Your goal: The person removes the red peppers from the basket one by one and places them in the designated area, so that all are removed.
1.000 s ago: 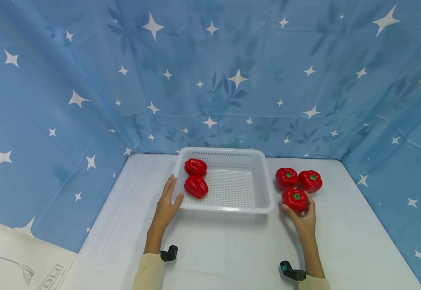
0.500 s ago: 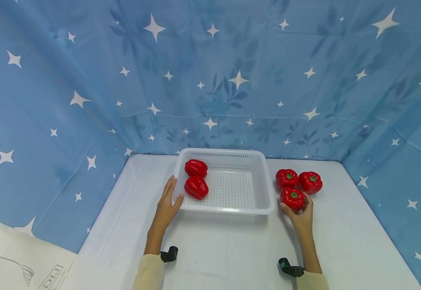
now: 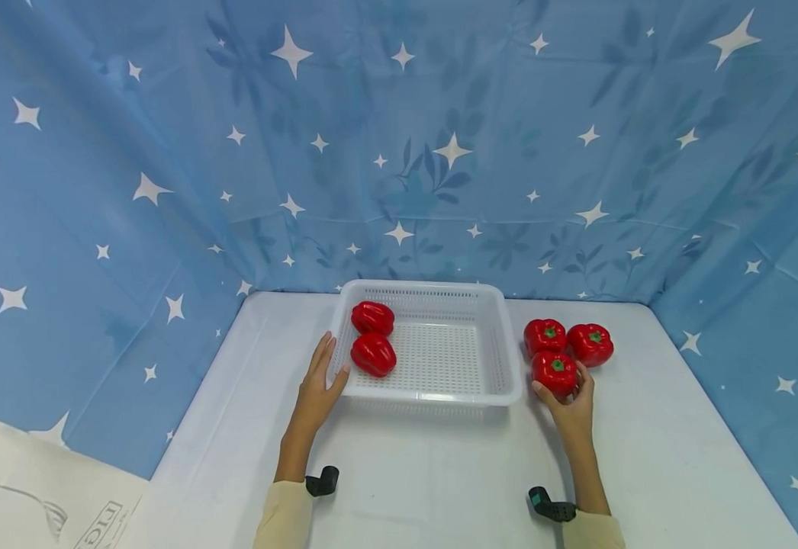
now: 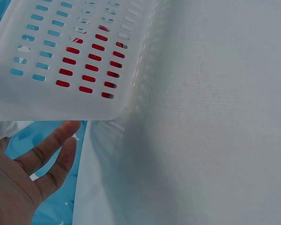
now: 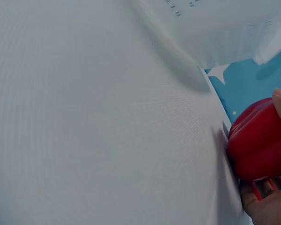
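Note:
In the head view my right hand (image 3: 574, 415) grips a red bell pepper (image 3: 554, 372) with a green stem, thumb on its left and fingers round its right side. The right wrist view shows this bell pepper (image 5: 260, 143) low over or on the table. Two more red bell peppers, one at the back left (image 3: 545, 335) and one at the back right (image 3: 590, 344), sit just behind it. My left hand (image 3: 315, 393) rests with extended fingers at the front left corner of a white plastic basket (image 3: 433, 397). Inside, at its left, two red bell peppers lie on their sides, a rear one (image 3: 373, 318) and a front one (image 3: 374, 354).
The white-covered table (image 3: 433, 473) reaches back to a blue star-patterned curtain (image 3: 399, 152). A pale printed cloth (image 3: 35, 488) hangs at the lower left. Between the basket and the right-hand peppers is a narrow strip of table.
My right hand has shifted the gripped bell pepper slightly back and left, closer to the one behind it. The left hand and the basket stay put.

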The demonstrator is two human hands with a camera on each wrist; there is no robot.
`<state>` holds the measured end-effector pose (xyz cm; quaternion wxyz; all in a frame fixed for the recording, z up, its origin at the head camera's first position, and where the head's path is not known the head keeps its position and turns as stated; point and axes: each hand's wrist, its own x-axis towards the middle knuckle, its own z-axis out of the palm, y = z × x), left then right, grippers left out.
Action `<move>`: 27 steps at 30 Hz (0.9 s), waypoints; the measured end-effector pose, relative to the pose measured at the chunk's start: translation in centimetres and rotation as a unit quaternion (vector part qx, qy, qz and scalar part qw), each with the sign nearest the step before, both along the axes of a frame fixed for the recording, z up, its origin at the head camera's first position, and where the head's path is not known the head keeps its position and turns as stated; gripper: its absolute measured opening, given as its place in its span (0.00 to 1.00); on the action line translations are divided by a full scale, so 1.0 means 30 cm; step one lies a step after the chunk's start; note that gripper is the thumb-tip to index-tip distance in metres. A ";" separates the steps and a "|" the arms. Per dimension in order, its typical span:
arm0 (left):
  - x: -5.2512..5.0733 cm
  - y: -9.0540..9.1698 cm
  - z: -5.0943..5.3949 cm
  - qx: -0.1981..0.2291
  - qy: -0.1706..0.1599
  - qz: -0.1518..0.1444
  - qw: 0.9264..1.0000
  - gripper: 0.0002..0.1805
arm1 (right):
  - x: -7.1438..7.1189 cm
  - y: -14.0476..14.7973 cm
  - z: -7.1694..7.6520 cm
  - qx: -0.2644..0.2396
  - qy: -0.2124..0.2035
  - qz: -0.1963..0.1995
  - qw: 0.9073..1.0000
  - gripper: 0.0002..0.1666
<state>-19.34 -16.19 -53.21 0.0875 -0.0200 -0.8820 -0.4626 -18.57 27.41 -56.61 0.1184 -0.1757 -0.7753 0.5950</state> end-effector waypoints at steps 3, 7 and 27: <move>0.001 0.000 -0.002 0.002 0.002 0.000 1.000 0.37 | 0.003 0.001 -0.005 0.002 -0.001 0.000 1.000 0.62; 0.001 0.000 -0.001 -0.001 0.004 0.002 1.000 0.37 | 0.005 0.000 -0.011 0.005 0.002 0.001 1.000 0.62; 0.003 0.000 0.000 -0.006 0.000 -0.001 1.000 0.37 | 0.004 -0.006 -0.005 0.002 0.009 0.000 1.000 0.63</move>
